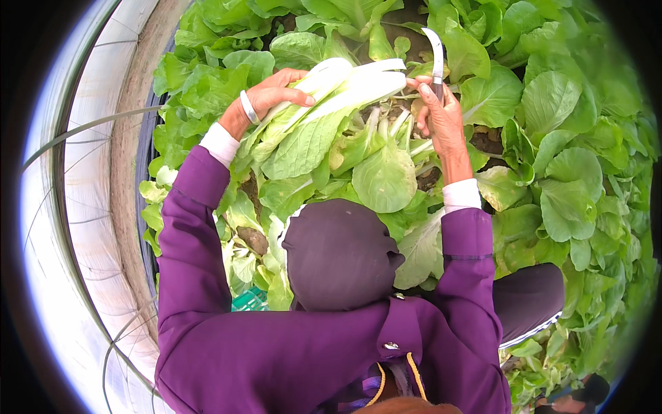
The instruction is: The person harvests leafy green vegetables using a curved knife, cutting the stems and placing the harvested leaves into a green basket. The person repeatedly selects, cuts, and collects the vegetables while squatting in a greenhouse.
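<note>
My left hand (274,95) is closed around a cut head of leafy greens (336,98) with broad white stalks. Its cut base points right and its pale green leaves hang down to the left. In my right hand (439,114) is a small curved harvesting knife (437,54), gripped by its dark handle with the blade pointing up. The fingertips of that hand are close to the cut base; whether they touch it I cannot tell. Below the head, yellowing outer leaves (385,176) lie over cut stalks and soil.
Leafy plants (553,103) grow densely ahead and to the right. A plastic film wall (88,171) with thin curved rods runs along the left. Part of a green plastic crate (251,300) shows beside my bent knee (339,259). Another person's hand (566,403) appears at lower right.
</note>
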Action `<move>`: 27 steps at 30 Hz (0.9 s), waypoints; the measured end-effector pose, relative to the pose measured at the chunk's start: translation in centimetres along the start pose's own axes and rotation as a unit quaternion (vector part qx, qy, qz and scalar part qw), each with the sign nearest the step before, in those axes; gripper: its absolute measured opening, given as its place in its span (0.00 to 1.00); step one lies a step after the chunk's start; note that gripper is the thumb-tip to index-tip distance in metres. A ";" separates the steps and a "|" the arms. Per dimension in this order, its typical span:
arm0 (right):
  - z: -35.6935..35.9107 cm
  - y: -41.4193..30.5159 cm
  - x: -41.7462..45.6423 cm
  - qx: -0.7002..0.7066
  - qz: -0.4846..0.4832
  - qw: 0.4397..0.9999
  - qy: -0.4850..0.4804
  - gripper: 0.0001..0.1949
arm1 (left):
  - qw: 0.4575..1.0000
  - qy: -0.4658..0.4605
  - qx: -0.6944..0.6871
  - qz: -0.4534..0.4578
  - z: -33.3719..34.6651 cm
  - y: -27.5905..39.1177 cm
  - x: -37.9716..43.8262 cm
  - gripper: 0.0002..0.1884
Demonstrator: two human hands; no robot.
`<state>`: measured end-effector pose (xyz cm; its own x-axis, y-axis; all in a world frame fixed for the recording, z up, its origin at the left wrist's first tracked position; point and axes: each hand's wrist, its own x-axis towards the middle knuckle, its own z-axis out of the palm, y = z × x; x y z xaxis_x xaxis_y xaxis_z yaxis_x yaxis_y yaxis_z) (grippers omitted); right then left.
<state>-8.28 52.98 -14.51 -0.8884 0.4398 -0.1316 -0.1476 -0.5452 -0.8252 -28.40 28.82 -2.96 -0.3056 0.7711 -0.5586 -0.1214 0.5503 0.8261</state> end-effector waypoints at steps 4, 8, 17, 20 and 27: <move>2.0 -1.3 0.8 0.000 0.049 0.999 -0.005 0.25 | 0.993 -0.027 -0.108 -0.032 1.9 0.3 0.3 0.26; 0.6 -1.4 0.3 0.005 0.103 0.991 0.084 0.21 | 0.998 0.038 0.027 0.031 2.2 0.2 -0.5 0.25; 0.6 -3.2 0.2 -0.072 0.051 0.987 0.132 0.17 | 0.981 0.049 0.136 0.128 0.8 9.5 -6.7 0.31; 3.4 -4.0 0.7 -0.148 0.029 0.986 0.073 0.18 | 0.950 0.068 0.287 0.103 3.4 9.7 -4.4 0.31; 6.5 -5.0 0.6 -0.193 0.012 0.981 -0.004 0.19 | 0.940 0.082 0.288 0.165 5.4 4.2 1.1 0.38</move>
<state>-10.86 51.31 -6.92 -0.8936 0.4230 -0.1500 0.0475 -0.2432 -0.9688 -24.11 33.69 -0.48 -0.3841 0.8962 -0.2220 0.5220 0.4091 0.7484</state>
